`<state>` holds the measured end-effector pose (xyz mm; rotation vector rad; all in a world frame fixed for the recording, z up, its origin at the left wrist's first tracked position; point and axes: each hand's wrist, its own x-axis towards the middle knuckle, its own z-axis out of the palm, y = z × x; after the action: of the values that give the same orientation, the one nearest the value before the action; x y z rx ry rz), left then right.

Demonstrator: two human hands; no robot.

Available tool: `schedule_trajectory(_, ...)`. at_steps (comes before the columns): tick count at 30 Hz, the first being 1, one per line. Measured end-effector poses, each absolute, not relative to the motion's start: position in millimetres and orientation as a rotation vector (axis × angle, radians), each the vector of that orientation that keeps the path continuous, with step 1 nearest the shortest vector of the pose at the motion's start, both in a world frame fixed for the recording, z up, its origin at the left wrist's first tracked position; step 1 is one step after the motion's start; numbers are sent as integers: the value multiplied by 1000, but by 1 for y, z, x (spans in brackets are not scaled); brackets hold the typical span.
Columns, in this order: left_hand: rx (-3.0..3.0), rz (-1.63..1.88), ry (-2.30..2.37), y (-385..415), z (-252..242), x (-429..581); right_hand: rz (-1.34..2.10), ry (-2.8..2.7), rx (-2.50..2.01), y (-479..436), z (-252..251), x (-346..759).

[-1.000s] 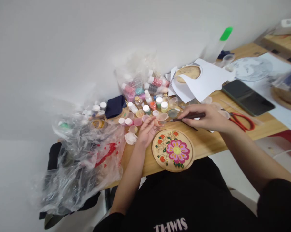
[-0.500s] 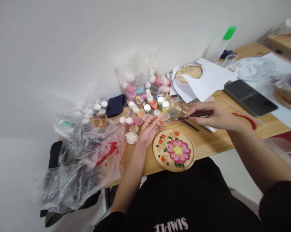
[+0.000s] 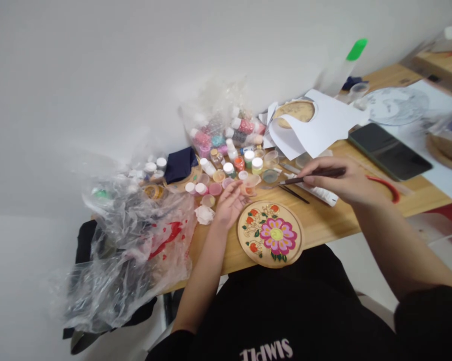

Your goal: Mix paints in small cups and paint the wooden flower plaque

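Above the table (image 3: 325, 220), a slim tool (image 3: 294, 181) juts from the right grip (image 3: 341, 184).

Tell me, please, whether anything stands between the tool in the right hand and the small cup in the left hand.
Nothing visible stands between the tool in the right hand and the small cup in the left hand. A thin black stick lies on the table below the tool, outside that gap.

Table (image 3: 334, 223) is smooth wood, slight sheen. Disc (image 3: 270, 234) looks wooden too, with glossy coloured fills. Cup (image 3: 249, 190): thin translucent plastic. Bag (image 3: 136, 240): clear plastic, crinkled, shiny. Phone (image 3: 390, 151) screen glossy, glass-like. Paper (image 3: 323, 128) matt, folded cloth (image 3: 179, 166) matt.
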<state>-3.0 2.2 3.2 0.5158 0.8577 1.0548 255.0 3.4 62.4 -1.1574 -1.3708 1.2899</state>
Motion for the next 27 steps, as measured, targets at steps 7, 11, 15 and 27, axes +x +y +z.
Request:
schedule_trajectory(7, 481, 1068, 862, 3, 7, -3, 1457, -900, -1155, -2, 34, 231)
schedule_trajectory(11, 476, 1066, 875, 3, 6, -3, 1590, -791, -1124, -4, 30, 227)
schedule_trajectory(15, 477, 1061, 886, 3, 5, -3, 1597, -758, -1125, -4, 29, 227)
schedule_trajectory(27, 461, 1070, 884, 2, 7, -2, 1658, -680, -1140, 0, 19, 225)
